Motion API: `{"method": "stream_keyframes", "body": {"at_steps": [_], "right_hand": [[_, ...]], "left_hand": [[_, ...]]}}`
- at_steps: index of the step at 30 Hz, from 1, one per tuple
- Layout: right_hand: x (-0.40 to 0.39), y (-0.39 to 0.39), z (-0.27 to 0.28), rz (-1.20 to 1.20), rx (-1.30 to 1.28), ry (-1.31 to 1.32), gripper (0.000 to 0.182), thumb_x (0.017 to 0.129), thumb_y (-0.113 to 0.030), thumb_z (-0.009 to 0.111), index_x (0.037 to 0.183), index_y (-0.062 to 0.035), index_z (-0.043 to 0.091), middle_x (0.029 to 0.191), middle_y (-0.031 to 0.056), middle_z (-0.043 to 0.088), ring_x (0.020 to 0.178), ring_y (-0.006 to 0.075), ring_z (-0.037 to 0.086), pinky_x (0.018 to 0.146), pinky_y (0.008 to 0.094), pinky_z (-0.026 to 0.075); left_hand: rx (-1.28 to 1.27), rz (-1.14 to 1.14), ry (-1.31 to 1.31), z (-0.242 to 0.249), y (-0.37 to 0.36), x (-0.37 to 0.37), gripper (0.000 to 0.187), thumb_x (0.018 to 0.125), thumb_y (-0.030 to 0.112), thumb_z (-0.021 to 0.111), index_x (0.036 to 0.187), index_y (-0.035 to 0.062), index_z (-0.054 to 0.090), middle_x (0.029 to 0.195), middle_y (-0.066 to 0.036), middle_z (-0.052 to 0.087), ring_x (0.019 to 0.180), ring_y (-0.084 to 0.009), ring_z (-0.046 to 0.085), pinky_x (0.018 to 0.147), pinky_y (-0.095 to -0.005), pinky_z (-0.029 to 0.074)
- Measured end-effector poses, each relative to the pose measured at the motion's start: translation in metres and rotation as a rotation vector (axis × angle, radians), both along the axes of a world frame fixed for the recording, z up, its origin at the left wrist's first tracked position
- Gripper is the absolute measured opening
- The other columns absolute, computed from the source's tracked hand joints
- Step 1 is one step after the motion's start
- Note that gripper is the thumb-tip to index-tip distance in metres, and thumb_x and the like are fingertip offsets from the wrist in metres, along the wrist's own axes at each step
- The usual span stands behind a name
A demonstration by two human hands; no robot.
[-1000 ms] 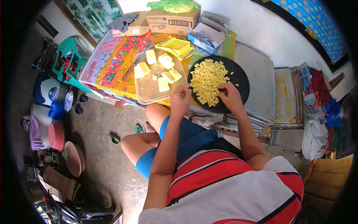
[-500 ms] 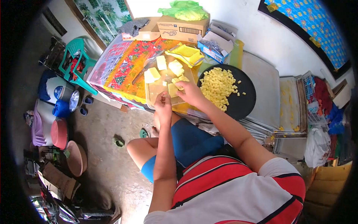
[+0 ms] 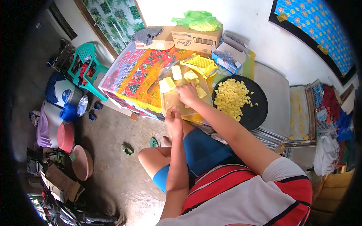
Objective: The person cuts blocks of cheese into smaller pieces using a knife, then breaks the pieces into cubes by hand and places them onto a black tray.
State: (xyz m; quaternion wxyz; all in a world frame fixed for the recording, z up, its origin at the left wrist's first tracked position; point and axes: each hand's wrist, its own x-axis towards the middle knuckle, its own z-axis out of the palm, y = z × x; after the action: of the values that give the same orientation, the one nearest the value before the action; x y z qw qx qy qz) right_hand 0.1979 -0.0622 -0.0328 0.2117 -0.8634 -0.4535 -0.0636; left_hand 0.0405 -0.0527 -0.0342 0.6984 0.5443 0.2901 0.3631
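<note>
A translucent cutting board (image 3: 171, 101) lies at the front of the table, bearing pale yellow blocks (image 3: 167, 85) and smaller pieces. My right hand (image 3: 187, 94) is over the middle of the board, fingers bent down, just beside the yellow pieces; what its fingertips touch is hidden. At the board's near edge my left hand (image 3: 174, 116) is closed with its fingers pinched together, and anything between them is too small to make out. Right of the board, a round black tray (image 3: 258, 109) holds a heap of small yellow cubes (image 3: 230, 97). A yellow slotted slicer (image 3: 200, 64) rests behind the board.
Cardboard boxes (image 3: 195, 39) and a blue-white box (image 3: 226, 58) stand along the table's back. Flat trays (image 3: 273, 101) are stacked at the right. A green chair (image 3: 87, 67) is at the left. Tubs (image 3: 82, 162) and slippers (image 3: 127, 149) are on the floor.
My right hand has shifted left and away from the large block it was touching at the board's right side. My left hand has moved slightly toward me. The whole view has shifted.
</note>
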Motion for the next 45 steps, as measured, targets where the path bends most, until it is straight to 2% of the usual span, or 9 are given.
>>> {"method": "stream_keyframes", "body": {"at_steps": [4,7,10,15,19,25,28,37,45], "right_hand": [[-0.021,-0.026,0.035,0.067,0.350,0.307,0.030,0.076,-0.007,0.062,0.106,-0.0051,0.064,0.093,0.0143,0.066,0.085,0.0266,0.065,0.082,0.0413,0.049],[-0.034,-0.059,0.044,0.299,0.628,0.660,0.034,0.077,-0.004,0.066,0.110,-0.0022,0.062,0.098,0.0125,0.065,0.084,0.0186,0.064,0.070,0.0296,0.053],[-0.050,-0.103,0.057,0.244,0.590,0.951,0.036,0.077,-0.004,0.070,0.112,-0.0021,0.061,0.100,0.0076,0.065,0.084,0.0107,0.062,0.073,0.0245,0.051],[-0.055,-0.163,0.055,0.196,0.684,1.003,0.037,0.079,-0.008,0.073,0.113,-0.0019,0.061,0.098,0.0031,0.065,0.084,0.0083,0.060,0.077,0.0235,0.049],[-0.059,-0.204,0.071,0.126,0.652,0.964,0.033,0.081,-0.009,0.072,0.112,-0.0028,0.062,0.089,0.0010,0.063,0.080,0.0061,0.058,0.073,0.0217,0.048],[-0.057,-0.246,0.082,0.083,0.602,0.908,0.028,0.081,-0.008,0.072,0.108,-0.0043,0.065,0.081,-0.0017,0.062,0.072,0.0031,0.055,0.065,0.0196,0.045],[-0.058,-0.257,0.091,0.106,0.710,0.987,0.026,0.081,-0.008,0.071,0.107,-0.0051,0.065,0.078,-0.0028,0.062,0.070,0.0021,0.054,0.063,0.0191,0.043],[-0.056,-0.274,0.091,0.146,0.910,1.238,0.026,0.087,-0.002,0.062,0.113,0.0009,0.060,0.110,0.0096,0.064,0.097,0.0148,0.062,0.086,0.0296,0.051],[-0.054,-0.277,0.085,0.108,0.998,1.354,0.027,0.090,-0.005,0.059,0.116,0.0012,0.058,0.112,0.0124,0.063,0.097,0.0163,0.062,0.085,0.0306,0.051]], "left_hand": [[-0.091,-0.005,-0.011,0.012,0.006,-0.005,0.021,0.094,0.015,0.054,0.108,0.0011,0.059,0.075,-0.003,0.057,0.052,-0.0071,0.048,0.047,-0.0216,0.040],[-0.206,-0.084,-0.062,0.034,0.000,-0.006,0.023,0.095,0.022,0.055,0.106,0.0023,0.060,0.080,-0.003,0.060,0.061,-0.0096,0.055,0.053,-0.0231,0.046],[-0.300,-0.277,-0.133,0.043,-0.009,-0.003,0.023,0.095,0.023,0.056,0.104,0.0025,0.061,0.085,-0.005,0.063,0.070,-0.0115,0.060,0.059,-0.0238,0.050],[-0.295,-0.595,-0.139,0.047,-0.036,0.003,0.018,0.093,0.020,0.059,0.097,0.0024,0.062,0.081,-0.005,0.065,0.070,-0.0110,0.061,0.063,-0.0236,0.051],[-0.230,-0.731,-0.057,0.051,-0.061,0.011,0.015,0.091,0.018,0.062,0.090,0.0032,0.063,0.077,-0.004,0.065,0.068,-0.0099,0.061,0.063,-0.0230,0.050],[-0.287,-0.886,-0.081,0.063,-0.087,0.021,0.015,0.091,0.017,0.062,0.093,0.0026,0.063,0.078,-0.005,0.065,0.069,-0.0112,0.062,0.064,-0.0240,0.050],[-0.351,-0.964,-0.134,0.062,-0.096,0.026,0.016,0.091,0.017,0.060,0.096,0.0020,0.062,0.078,-0.006,0.065,0.070,-0.0133,0.063,0.065,-0.0259,0.051],[-0.484,-1.048,-0.209,0.066,-0.109,0.030,0.020,0.093,0.020,0.056,0.099,0.0008,0.060,0.084,-0.009,0.065,0.071,-0.0167,0.063,0.067,-0.0303,0.052],[-0.480,-1.045,-0.207,0.067,-0.112,0.032,0.020,0.093,0.020,0.056,0.099,0.0012,0.060,0.083,-0.007,0.064,0.070,-0.0145,0.062,0.065,-0.0286,0.051]]}}
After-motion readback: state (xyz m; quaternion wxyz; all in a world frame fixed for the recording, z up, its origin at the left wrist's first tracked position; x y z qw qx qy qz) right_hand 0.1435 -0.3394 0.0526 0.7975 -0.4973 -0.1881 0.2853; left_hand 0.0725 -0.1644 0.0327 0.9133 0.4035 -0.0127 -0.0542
